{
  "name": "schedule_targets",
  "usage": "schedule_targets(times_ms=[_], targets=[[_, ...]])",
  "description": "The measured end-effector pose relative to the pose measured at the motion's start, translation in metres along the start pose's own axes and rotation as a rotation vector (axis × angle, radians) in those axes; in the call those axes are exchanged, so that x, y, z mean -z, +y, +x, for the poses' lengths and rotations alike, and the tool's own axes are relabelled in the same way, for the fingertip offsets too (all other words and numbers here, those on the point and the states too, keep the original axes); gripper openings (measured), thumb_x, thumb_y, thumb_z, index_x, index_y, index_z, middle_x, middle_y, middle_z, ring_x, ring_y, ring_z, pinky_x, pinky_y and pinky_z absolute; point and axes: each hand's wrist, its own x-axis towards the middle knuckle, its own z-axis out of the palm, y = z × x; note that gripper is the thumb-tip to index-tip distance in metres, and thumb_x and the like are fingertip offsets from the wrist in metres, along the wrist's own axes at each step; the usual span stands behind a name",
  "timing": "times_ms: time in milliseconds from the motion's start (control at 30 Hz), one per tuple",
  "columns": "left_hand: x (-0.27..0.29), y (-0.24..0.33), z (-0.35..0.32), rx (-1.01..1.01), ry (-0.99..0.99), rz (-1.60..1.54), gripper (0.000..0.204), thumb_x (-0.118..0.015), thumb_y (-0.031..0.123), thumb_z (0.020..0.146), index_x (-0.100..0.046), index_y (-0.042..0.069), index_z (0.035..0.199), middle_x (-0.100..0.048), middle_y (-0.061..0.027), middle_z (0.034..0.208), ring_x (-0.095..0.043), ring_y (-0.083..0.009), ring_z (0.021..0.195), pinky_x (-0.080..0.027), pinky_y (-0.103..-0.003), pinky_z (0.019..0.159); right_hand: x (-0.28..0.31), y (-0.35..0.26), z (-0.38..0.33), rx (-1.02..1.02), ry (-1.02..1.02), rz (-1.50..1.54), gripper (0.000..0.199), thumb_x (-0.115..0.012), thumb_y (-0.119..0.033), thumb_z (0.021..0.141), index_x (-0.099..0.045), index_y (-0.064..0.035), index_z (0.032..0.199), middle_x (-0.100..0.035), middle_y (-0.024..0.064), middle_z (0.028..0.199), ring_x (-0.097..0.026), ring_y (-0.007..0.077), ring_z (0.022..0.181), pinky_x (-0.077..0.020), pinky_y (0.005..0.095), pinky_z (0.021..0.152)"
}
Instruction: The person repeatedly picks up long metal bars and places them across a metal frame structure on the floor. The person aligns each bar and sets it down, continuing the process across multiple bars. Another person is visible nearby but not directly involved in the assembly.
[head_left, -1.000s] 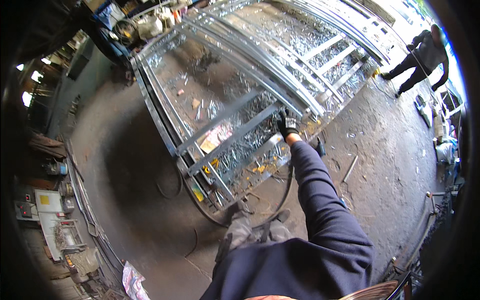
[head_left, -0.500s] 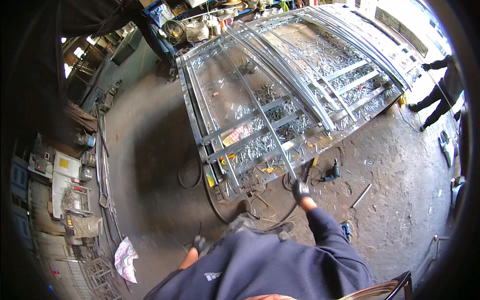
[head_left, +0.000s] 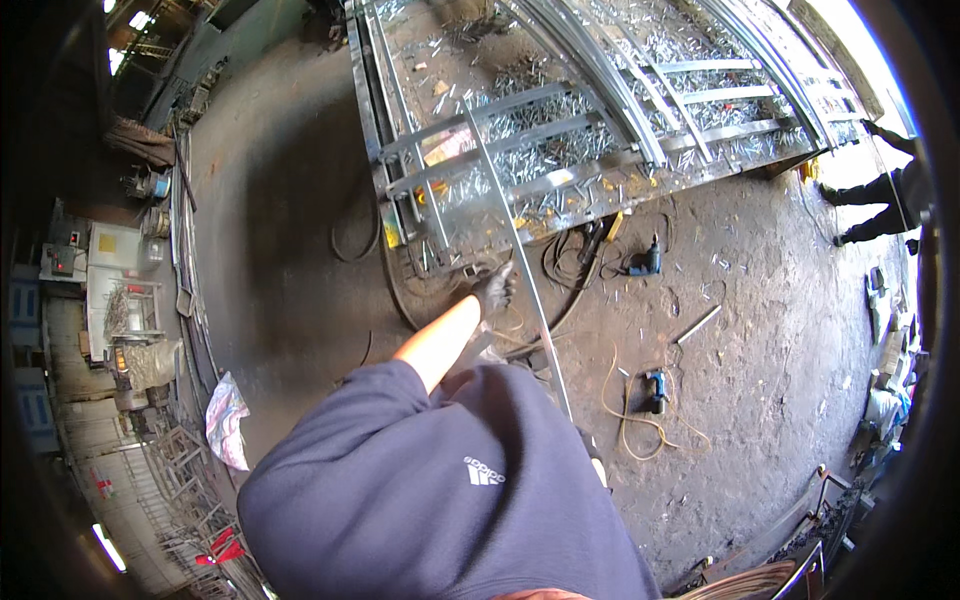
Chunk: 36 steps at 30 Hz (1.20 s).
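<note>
A long, thin metal bar [head_left: 531, 290] slants from the table's frame toward my body, its near end running out of sight by my torso. Close to its left side is my left hand [head_left: 493, 291] in a dark glove, fingers apart and seemingly just short of the bar. My right hand [head_left: 590, 442] shows only as a sliver beside my torso, near the bar's hidden end. Its fingers are hidden. Crossing metal strips [head_left: 480, 148] lie over the low metal table [head_left: 590, 203], which is strewn with many short, shiny metal pieces.
On the floor to the right lie a blue-and-black power drill [head_left: 648, 258], another blue tool [head_left: 655, 390] with a looped hose, and a metal rod [head_left: 698, 325]. Dark cables [head_left: 570, 265] coil by the table's near edge. At the far right stands another person [head_left: 885, 198].
My right hand has drawn back along the bar to my side, and the bar's near end has come toward me. My left hand has risen beside the bar. The view has tilted down.
</note>
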Motion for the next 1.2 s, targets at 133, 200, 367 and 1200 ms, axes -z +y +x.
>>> schedule_targets(times_ms=[133, 200, 367, 1200], targets=[[-0.014, 0.032, 0.003, -0.043, -0.072, -0.265, 0.056, -0.060, 0.065, 0.085, -0.056, 0.016, 0.112, -0.064, -0.0089, 0.095, -0.065, -0.0241, 0.079, -0.055, -0.040, 0.073, -0.044, 0.105, -0.023, -0.037, 0.100, -0.172, 0.050, -0.060, -0.045, 0.090, -0.066, -0.0055, 0.119, -0.072, 0.0165, 0.101, -0.069, 0.0248, 0.087, -0.0522, 0.0410, 0.077], [-0.008, 0.057, 0.014, -0.045, -0.096, -0.373, 0.055, -0.062, 0.062, 0.085, -0.056, 0.012, 0.106, -0.065, -0.0145, 0.096, -0.067, -0.0324, 0.085, -0.057, -0.049, 0.071, -0.050, 0.150, -0.069, -0.106, 0.102, -0.058, 0.045, -0.059, -0.036, 0.090, -0.065, -0.0049, 0.122, -0.069, 0.0204, 0.110, -0.069, 0.0304, 0.100, -0.0516, 0.0424, 0.083], [0.017, 0.093, 0.058, -0.087, -0.085, -0.449, 0.043, -0.054, 0.054, 0.093, -0.056, 0.011, 0.094, -0.062, -0.0120, 0.074, -0.065, -0.0327, 0.067, -0.056, -0.051, 0.066, -0.044, 0.171, -0.170, -0.346, 0.114, -0.036, 0.047, -0.062, -0.045, 0.090, -0.070, -0.0034, 0.109, -0.072, 0.0180, 0.098, -0.068, 0.0275, 0.091, -0.0509, 0.0417, 0.080], [0.055, 0.093, 0.080, -0.044, 0.042, -0.361, 0.020, -0.052, 0.028, 0.097, -0.059, 0.010, 0.092, -0.064, -0.0090, 0.081, -0.065, -0.0279, 0.077, -0.055, -0.046, 0.073, -0.061, 0.046, -0.193, -0.439, 0.289, -0.081, 0.068, -0.061, -0.069, 0.080, -0.073, -0.0029, 0.086, -0.068, 0.0179, 0.076, -0.065, 0.0290, 0.075, -0.0486, 0.0432, 0.068]])
